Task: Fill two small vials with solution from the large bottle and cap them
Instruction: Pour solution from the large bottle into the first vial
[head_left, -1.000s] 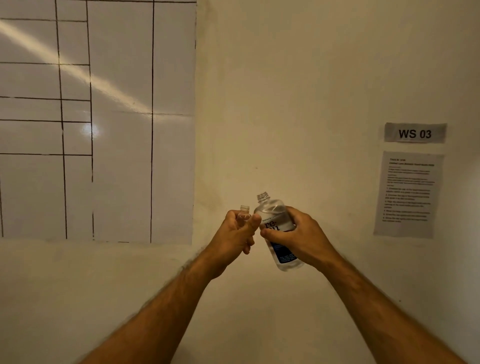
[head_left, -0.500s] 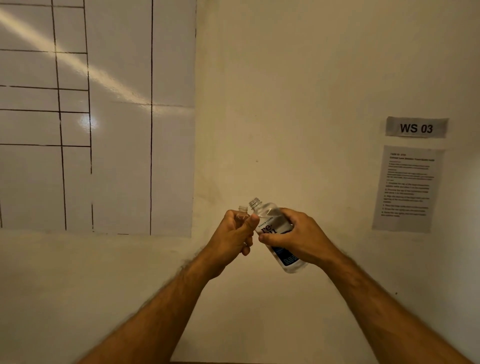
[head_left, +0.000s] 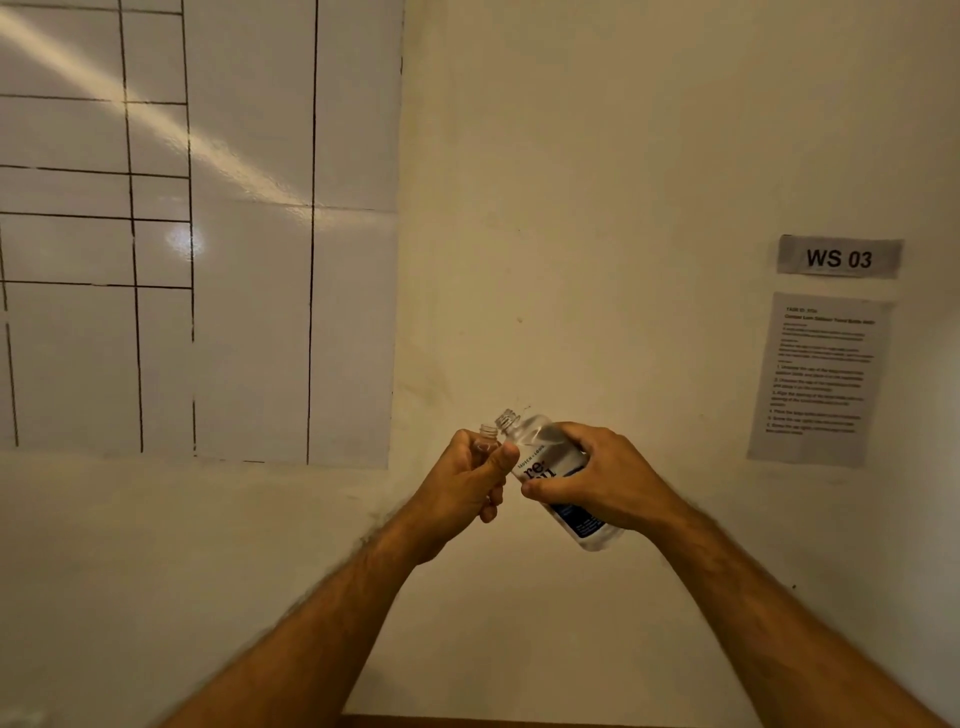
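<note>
My right hand (head_left: 605, 478) grips the large clear bottle (head_left: 545, 460), which has a white and blue label and no cap. The bottle leans to the left, its threaded neck just above and beside the mouth of a small clear vial (head_left: 488, 436). My left hand (head_left: 467, 486) holds that vial upright in a closed fist, so only its open neck shows above my thumb. Both hands are raised in front of the wall. No second vial and no caps are in view.
A cream wall fills the view. A white board with black grid lines (head_left: 197, 228) hangs at the left. A "WS 03" label (head_left: 839, 257) and a printed instruction sheet (head_left: 818, 379) hang at the right. A brown table edge (head_left: 519, 721) shows at the bottom.
The large bottle has tilted further to the left, bringing its neck closer to the vial's mouth. The view has shifted slightly upward.
</note>
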